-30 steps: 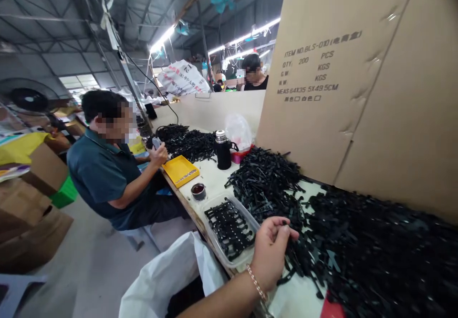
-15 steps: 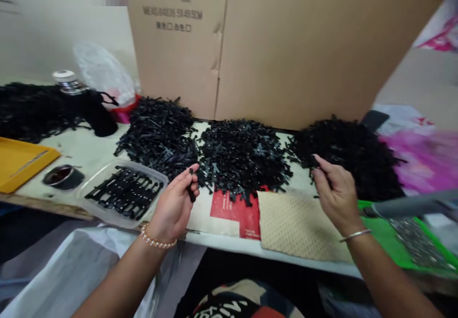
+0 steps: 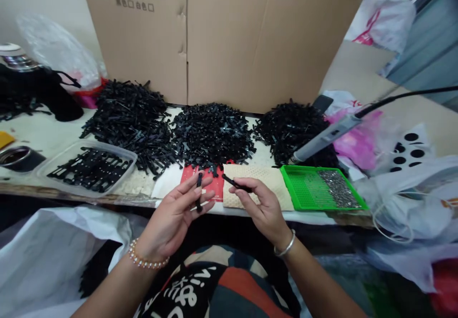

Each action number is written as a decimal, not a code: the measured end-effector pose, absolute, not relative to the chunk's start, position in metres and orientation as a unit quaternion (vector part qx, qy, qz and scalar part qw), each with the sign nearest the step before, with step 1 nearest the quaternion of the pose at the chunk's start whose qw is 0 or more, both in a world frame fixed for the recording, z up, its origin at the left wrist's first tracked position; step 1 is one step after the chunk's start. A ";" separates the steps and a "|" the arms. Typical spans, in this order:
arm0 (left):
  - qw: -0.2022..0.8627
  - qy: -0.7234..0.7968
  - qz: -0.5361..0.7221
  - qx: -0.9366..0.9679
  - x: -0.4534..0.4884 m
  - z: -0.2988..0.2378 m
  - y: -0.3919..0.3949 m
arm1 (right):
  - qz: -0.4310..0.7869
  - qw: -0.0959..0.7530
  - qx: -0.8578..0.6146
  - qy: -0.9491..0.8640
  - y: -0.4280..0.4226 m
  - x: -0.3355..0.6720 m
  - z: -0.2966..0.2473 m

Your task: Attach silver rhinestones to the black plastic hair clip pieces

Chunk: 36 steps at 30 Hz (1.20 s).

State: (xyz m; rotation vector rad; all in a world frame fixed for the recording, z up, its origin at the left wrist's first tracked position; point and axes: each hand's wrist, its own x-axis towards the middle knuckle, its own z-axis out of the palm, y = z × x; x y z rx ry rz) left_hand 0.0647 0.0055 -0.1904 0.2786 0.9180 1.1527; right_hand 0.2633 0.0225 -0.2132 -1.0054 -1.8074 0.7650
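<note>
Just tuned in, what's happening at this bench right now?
A person sits at the table with a small black plastic piece in each hand. The left hand pinches one black strip upright, and the right hand holds another black piece level, just apart from the first. Three heaps of black parts lie against a cardboard box. A clear tub sits to the left, a green tray to the right.
</note>
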 end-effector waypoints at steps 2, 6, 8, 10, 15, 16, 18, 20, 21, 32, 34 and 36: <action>0.714 0.438 0.530 0.131 0.069 -0.193 -0.003 | 0.288 0.451 -0.391 -0.749 0.019 0.267 -0.212; 0.684 0.482 0.525 0.155 0.074 -0.209 -0.010 | 0.240 0.462 -0.363 -0.772 0.012 0.276 -0.209; 0.646 0.518 0.520 0.210 0.072 -0.223 -0.006 | 0.224 0.460 -0.372 -0.775 0.009 0.281 -0.208; 0.566 0.566 0.518 0.302 0.065 -0.239 0.002 | 0.212 0.457 -0.384 -0.774 0.007 0.287 -0.209; 0.259 0.651 0.397 0.593 0.045 -0.262 0.021 | 0.175 0.443 -0.399 -0.784 0.005 0.300 -0.215; 0.206 0.646 0.364 0.638 0.043 -0.263 0.022 | 0.167 0.436 -0.403 -0.787 0.005 0.302 -0.216; 0.128 0.636 0.296 0.701 0.040 -0.263 0.024 | 0.157 0.420 -0.411 -0.793 0.008 0.307 -0.218; 0.069 0.642 0.233 0.727 0.039 -0.263 0.025 | 0.155 0.405 -0.416 -0.800 0.012 0.311 -0.221; 0.044 0.649 0.209 0.730 0.037 -0.263 0.025 | 0.153 0.397 -0.417 -0.803 0.016 0.313 -0.222; 0.173 0.663 0.317 0.656 0.018 -0.269 0.042 | 0.184 0.343 -0.433 -0.813 0.057 0.329 -0.263; 0.211 0.675 0.350 0.614 0.021 -0.266 0.045 | 0.172 0.353 -0.452 -0.801 0.062 0.333 -0.267; 0.253 0.690 0.380 0.561 0.024 -0.264 0.047 | 0.163 0.353 -0.471 -0.792 0.065 0.337 -0.267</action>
